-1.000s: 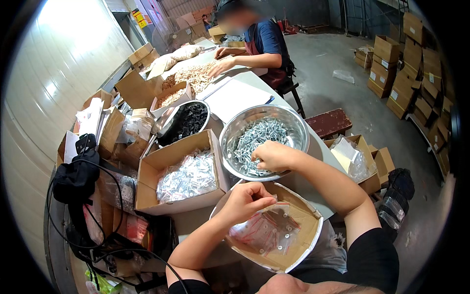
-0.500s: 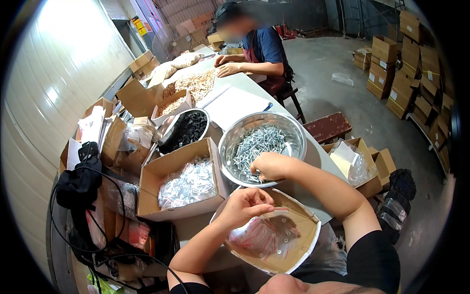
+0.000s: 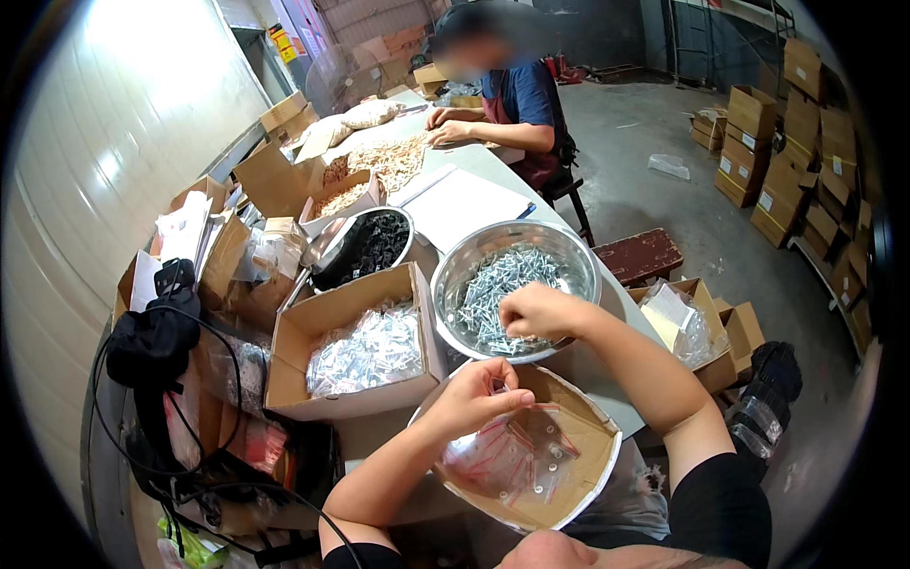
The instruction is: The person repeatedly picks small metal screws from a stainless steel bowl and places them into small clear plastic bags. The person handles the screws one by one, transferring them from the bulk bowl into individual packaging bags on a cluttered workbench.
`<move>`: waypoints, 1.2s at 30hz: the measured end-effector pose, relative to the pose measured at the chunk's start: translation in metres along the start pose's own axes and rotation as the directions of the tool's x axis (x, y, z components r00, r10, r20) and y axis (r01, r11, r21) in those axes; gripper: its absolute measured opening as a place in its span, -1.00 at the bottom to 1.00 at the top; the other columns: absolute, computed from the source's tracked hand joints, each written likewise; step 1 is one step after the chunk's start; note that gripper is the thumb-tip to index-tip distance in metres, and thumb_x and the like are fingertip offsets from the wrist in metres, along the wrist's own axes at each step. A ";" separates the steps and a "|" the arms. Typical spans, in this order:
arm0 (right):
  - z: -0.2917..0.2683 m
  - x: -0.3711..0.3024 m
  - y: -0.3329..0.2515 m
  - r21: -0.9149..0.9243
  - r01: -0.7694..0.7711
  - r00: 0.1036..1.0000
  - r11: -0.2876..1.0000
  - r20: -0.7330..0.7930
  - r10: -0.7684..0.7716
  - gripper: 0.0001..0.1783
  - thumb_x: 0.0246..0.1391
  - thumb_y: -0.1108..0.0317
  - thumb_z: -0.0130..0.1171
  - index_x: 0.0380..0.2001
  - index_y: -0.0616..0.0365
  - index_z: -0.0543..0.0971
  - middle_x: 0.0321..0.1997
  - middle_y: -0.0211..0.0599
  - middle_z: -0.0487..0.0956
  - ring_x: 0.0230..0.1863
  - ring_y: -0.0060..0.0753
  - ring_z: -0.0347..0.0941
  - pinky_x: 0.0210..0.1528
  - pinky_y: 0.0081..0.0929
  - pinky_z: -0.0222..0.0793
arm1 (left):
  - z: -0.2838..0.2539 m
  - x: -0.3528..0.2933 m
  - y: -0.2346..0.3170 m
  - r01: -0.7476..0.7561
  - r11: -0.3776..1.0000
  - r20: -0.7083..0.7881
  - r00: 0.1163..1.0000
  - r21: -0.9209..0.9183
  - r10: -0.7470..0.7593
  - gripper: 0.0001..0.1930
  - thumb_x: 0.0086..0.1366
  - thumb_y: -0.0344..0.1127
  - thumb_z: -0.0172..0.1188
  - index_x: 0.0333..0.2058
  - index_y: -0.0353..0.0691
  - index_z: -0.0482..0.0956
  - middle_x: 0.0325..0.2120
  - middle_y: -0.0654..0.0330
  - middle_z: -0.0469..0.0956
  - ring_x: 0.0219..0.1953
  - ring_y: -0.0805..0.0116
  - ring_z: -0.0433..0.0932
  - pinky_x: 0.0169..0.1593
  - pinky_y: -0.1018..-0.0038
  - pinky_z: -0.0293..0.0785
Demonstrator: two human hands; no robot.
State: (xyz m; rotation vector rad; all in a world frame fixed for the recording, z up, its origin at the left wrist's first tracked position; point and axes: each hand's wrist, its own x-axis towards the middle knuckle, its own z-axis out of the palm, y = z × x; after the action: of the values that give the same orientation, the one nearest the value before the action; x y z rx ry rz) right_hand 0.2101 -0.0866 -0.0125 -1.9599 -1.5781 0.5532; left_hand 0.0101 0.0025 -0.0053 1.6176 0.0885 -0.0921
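In the head view, dips the right hand (image 3: 538, 313) into a stainless-steel bowl (image 3: 580, 273) of loose silvery screws (image 3: 493, 303), with fingers bunched narrow over the near part of the heap; cannot tell whether holding any. Poises the left hand (image 3: 474, 396) on the near side of the bowl, over the far left part of a shallow cardboard tray (image 3: 595, 446), with thumb and fingers nearly together; cannot tell whether gripping a bag. Shows, inside that tray, clear zip-seal bags (image 3: 502, 455) with red strips, and small white rings (image 3: 554, 467). Seems, judging by posture, to be at the stage of picking screws. Would call next for a fine pinch in the tangled heap and a steady left hand. On the tabletop (image 3: 611, 379), just left of the bowl: an open cardboard box (image 3: 355, 410) heaped with filled clear packets (image 3: 365, 351). Farther off, near a co-worker's hand (image 3: 451, 133): tan peg-like pieces (image 3: 398, 163).
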 end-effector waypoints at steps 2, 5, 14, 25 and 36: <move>-0.014 -0.009 -0.015 0.138 0.049 0.985 0.989 -0.169 -0.025 -0.84 -0.10 0.42 0.27 -0.40 0.23 0.60 -0.46 -0.18 0.61 -0.40 -0.32 0.55 -0.29 -0.42 0.45 | -0.003 -0.001 -0.002 0.032 0.998 -0.081 0.996 0.052 -0.028 -0.73 0.16 -0.29 0.37 -0.50 -0.17 0.40 -0.57 0.45 0.39 -0.52 0.71 0.28 -0.49 0.69 0.18; -0.029 -0.028 -0.027 0.739 0.035 0.998 0.673 0.003 -0.056 -0.89 0.03 0.52 0.22 -0.33 0.29 0.54 -0.41 -0.41 0.57 -0.40 -0.64 0.48 -0.31 -0.65 0.44 | 0.000 0.002 -0.004 -0.026 0.998 -0.122 0.992 0.062 0.033 -0.66 0.14 -0.22 0.39 -0.56 -0.15 0.35 -0.66 0.50 0.32 -0.61 0.74 0.20 -0.58 0.69 0.09; -0.014 -0.041 -0.058 0.470 0.242 0.966 0.849 -0.035 -0.256 -0.84 -0.07 0.51 0.28 -0.34 0.24 0.60 -0.41 -0.38 0.61 -0.39 -0.61 0.51 -0.27 -0.61 0.42 | -0.003 0.001 0.000 -0.061 0.995 -0.065 0.996 0.080 0.066 -0.78 0.11 -0.31 0.37 -0.36 -0.28 0.54 -0.54 0.40 0.48 -0.50 0.69 0.35 -0.46 0.63 0.31; -0.011 -0.049 -0.071 0.561 0.283 0.950 0.778 -0.052 -0.308 -0.76 -0.11 0.50 0.29 -0.28 0.20 0.62 -0.28 -0.26 0.60 -0.31 -0.37 0.57 -0.31 -0.51 0.48 | -0.002 0.003 -0.007 -0.109 0.981 -0.045 0.994 -0.163 0.103 -0.59 0.08 -0.42 0.40 -0.09 -0.28 0.50 -0.22 0.29 0.54 -0.15 0.56 0.47 -0.05 0.53 0.40; -0.009 -0.042 -0.059 0.182 0.507 0.859 0.843 -0.191 -0.475 -0.89 -0.06 0.37 0.28 -0.46 0.17 0.59 -0.18 -0.20 0.51 -0.20 -0.30 0.44 -0.09 -0.42 0.37 | 0.008 0.013 -0.015 -0.334 0.880 -0.348 0.913 -0.337 0.213 -0.32 0.32 0.29 -0.08 -0.03 -0.32 0.39 -0.31 0.33 0.48 -0.26 0.54 0.44 -0.18 0.58 0.37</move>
State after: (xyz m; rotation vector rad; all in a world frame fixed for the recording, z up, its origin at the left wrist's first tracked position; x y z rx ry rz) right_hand 0.1620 -0.1201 0.0315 -1.3169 -1.7547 0.3519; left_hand 0.0215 -0.0051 -0.0217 1.2154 0.1015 0.3789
